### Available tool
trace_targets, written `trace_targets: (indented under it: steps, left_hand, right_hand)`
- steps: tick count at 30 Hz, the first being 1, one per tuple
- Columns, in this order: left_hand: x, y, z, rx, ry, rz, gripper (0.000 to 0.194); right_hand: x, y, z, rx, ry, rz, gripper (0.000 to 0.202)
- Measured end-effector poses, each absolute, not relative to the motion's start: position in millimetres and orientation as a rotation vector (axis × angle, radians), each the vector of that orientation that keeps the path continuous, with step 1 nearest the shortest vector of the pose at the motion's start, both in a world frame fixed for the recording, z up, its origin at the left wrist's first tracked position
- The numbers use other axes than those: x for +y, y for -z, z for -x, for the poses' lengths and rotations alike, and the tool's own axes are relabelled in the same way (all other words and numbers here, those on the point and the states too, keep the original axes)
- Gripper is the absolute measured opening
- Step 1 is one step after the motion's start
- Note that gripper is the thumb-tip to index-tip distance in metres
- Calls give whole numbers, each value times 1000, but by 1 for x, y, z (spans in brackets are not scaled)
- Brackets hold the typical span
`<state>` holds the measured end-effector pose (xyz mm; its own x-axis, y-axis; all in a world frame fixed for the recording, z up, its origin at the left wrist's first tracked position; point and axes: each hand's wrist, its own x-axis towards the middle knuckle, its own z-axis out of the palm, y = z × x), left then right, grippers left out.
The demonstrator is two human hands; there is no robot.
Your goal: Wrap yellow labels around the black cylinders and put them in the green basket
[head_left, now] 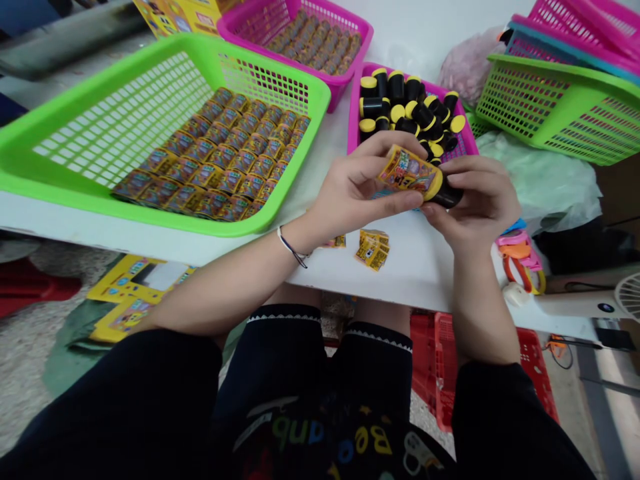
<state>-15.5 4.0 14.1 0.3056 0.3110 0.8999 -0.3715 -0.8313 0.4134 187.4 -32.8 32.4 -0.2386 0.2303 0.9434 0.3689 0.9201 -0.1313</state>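
My left hand (pixel 350 183) is closed round a yellow printed label sleeve (pixel 406 172). In my right hand (pixel 477 200), closed as well, is a black canister (pixel 447 193) with a yellow lid. The sleeve meets the canister at its lid end; whether it reaches over the lid I cannot tell. Both hands are above the table's front part. Below them lies a small pile of flat printed labels (pixel 373 250), with more labels (pixel 336 241) partly hidden by my left wrist. Just beyond, a pink basket (pixel 354 123) holds several loose black canisters (pixel 420 113) with yellow lids.
A green basket (pixel 200 225) at left holds rows of labelled canisters (pixel 225 157). Behind it is another pink basket (pixel 367 40) with similar rows. Stacked baskets (pixel 560 100) and a plastic bag (pixel 545 180) are at right, near rolls of tape (pixel 520 257) and a fan (pixel 627 297).
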Motion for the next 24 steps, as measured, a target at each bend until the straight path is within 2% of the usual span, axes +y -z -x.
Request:
trace_targets:
  steps: [6,15,20,24]
  left_hand:
    - [-3,-19,18,137,-1425,-1985,24]
    - [-1,-17,18,125,-1396,-2032,25]
    - [4,-10,13,187,-1474,-2003,25]
    - [9,-5,11,279,-1506,-2012,26]
  right_hand:
    - [-32,-28,-196,-1803,207,542,29]
    - [-34,-30,-189,-1856,448,476,35]
    - [-37,-22,-193,-1962,328,853,39]
    - [-38,-17,-192,-1995,212,989,39]
